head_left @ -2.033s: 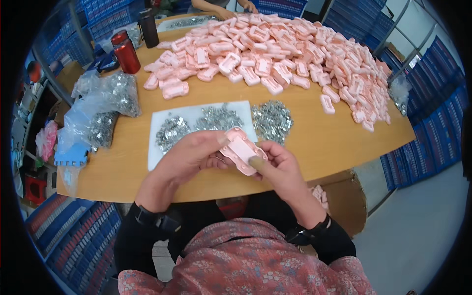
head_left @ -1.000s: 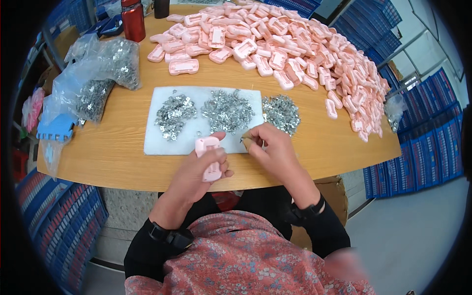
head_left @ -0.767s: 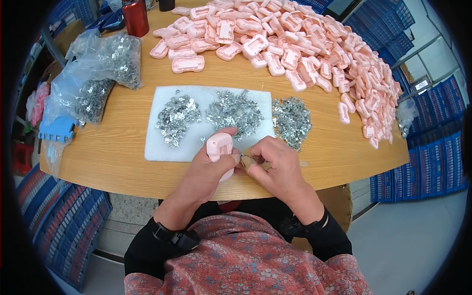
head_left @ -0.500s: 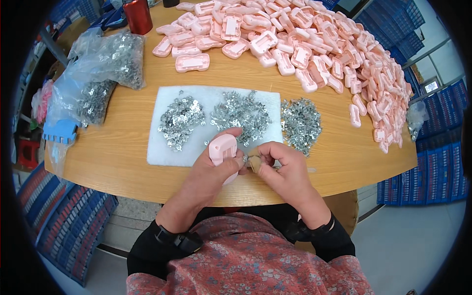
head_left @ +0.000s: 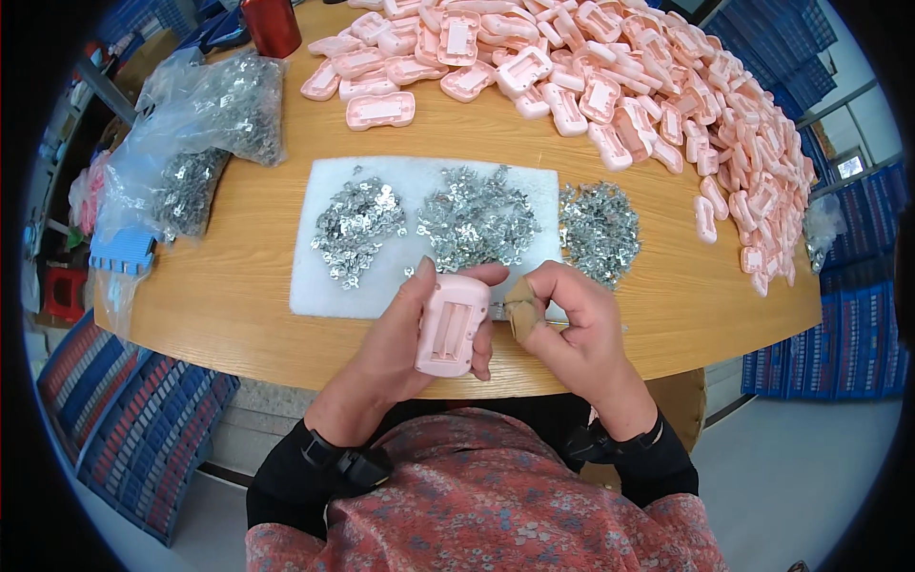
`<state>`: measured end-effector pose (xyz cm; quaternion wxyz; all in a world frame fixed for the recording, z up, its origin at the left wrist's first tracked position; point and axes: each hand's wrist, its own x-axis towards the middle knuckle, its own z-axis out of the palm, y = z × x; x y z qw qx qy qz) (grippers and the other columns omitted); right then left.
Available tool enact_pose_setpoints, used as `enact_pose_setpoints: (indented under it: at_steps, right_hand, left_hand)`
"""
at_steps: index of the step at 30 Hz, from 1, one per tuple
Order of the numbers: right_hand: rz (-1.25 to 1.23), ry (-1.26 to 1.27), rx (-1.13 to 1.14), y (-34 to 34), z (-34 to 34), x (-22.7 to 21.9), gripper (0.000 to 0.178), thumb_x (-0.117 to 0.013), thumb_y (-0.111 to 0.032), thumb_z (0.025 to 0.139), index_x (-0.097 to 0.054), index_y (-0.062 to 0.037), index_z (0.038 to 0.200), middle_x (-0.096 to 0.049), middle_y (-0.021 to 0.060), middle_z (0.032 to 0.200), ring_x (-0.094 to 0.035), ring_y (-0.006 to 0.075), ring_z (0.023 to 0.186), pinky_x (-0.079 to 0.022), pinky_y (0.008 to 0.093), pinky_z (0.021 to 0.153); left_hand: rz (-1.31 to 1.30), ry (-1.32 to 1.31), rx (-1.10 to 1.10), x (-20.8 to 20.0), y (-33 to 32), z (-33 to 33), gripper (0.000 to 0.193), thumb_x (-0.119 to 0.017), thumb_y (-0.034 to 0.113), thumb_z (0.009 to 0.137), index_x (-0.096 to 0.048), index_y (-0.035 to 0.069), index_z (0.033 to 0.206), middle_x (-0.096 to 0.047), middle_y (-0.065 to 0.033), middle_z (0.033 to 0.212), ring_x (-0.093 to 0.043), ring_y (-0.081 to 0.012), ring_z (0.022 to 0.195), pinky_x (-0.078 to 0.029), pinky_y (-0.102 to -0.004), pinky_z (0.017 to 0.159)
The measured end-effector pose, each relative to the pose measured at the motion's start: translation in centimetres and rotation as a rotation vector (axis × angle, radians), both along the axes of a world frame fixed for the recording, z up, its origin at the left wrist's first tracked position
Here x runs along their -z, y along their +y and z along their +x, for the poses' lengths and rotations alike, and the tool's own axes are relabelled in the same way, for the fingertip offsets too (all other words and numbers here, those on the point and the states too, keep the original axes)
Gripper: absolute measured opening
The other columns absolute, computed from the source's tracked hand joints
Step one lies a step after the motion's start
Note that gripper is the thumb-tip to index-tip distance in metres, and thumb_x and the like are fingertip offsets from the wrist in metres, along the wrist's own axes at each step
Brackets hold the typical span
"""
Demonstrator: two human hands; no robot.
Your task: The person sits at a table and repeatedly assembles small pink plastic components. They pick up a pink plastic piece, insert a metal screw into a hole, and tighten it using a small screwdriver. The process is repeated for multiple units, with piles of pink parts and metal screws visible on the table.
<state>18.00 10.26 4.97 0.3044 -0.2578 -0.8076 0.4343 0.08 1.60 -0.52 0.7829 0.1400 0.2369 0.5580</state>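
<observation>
My left hand (head_left: 389, 345) is closed round a pink plastic casing (head_left: 434, 324), its long battery compartment facing up and fingers wrapped behind its far side. My right hand (head_left: 583, 329) is closed just right of the casing, pinching a tan-wrapped piece (head_left: 522, 313) with a thin metal tip that points at the casing's right edge. Whether the tip touches the edge, or carries a metal part, is too small to tell. Beyond my hands, small silvery metal clips lie in a left heap (head_left: 357, 229) and a middle heap (head_left: 478, 217) on a white foam sheet (head_left: 307, 286).
A third clip heap (head_left: 600, 234) lies right of the foam. Many pink casings (head_left: 610, 95) are piled along the table's far and right sides. At left are clear bags of clips (head_left: 238, 110), a blue foam piece (head_left: 122, 252) and a red cylindrical container (head_left: 271, 27).
My left hand has turned the casing so its battery compartment now faces up. Both hands have shifted slightly right, and the right hand's thin tip has come into sight.
</observation>
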Motion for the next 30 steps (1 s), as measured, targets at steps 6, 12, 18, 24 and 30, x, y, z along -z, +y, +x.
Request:
enact_pose_setpoints:
  at_steps: [6,12,18,24,30]
  right_hand:
    - [0.171,-0.006,-0.032,-0.2,-0.7,0.2,0.019,-0.069,-0.004,0.073,-0.063,-0.0053,0.091,-0.051,0.0041,0.068,-0.051,0.0212,0.061,-0.043,0.0338,0.057]
    - [0.154,-0.009,-0.018,-0.1,-1.2,0.7,0.021,-0.068,-0.003,0.072,-0.064,-0.005,0.093,-0.051,0.0043,0.067,-0.051,0.0213,0.06,-0.043,0.0333,0.059]
    - [-0.077,0.032,0.034,-0.4,0.0,1.3,0.016,-0.067,-0.004,0.079,-0.064,-0.003,0.094,-0.057,0.0023,0.075,-0.053,0.0132,0.067,-0.045,0.0283,0.064]
    - [-0.767,0.253,0.009,-1.2,2.3,1.6,0.011,-0.058,-0.009,0.098,-0.062,-0.0002,0.103,-0.065,0.0022,0.092,-0.06,0.0099,0.087,-0.048,0.0263,0.083]
    - [-1.234,0.356,0.002,-2.9,0.7,1.8,0.015,-0.056,-0.009,0.1,-0.063,0.0014,0.107,-0.065,0.0088,0.112,-0.061,0.0152,0.102,-0.05,0.0349,0.096]
  left_hand:
    - [-0.025,0.024,0.014,-0.8,-0.2,0.3,0.076,-0.018,0.063,0.102,-0.046,0.003,0.141,-0.067,-0.0136,0.082,-0.067,-0.0264,0.069,-0.056,-0.0387,0.062]
    - [-0.116,0.009,-0.006,-0.8,-0.2,0.5,0.073,-0.018,0.061,0.103,-0.048,0.004,0.138,-0.068,-0.0155,0.082,-0.069,-0.0306,0.071,-0.058,-0.0458,0.062]
    - [-0.049,0.078,-0.016,-0.9,-0.1,0.3,0.073,-0.014,0.058,0.105,-0.052,0.005,0.137,-0.065,-0.0111,0.084,-0.065,-0.0234,0.069,-0.054,-0.0351,0.065]
    - [0.04,0.337,-0.225,-2.0,0.4,-0.1,0.076,-0.011,0.06,0.104,-0.046,0.004,0.14,-0.064,-0.0107,0.084,-0.061,-0.0191,0.076,-0.05,-0.0304,0.07]
    - [0.271,0.465,-0.506,-2.8,1.6,1.0,0.072,-0.023,0.063,0.102,-0.041,0.005,0.142,-0.061,-0.0111,0.101,-0.059,-0.018,0.094,-0.048,-0.0315,0.084]
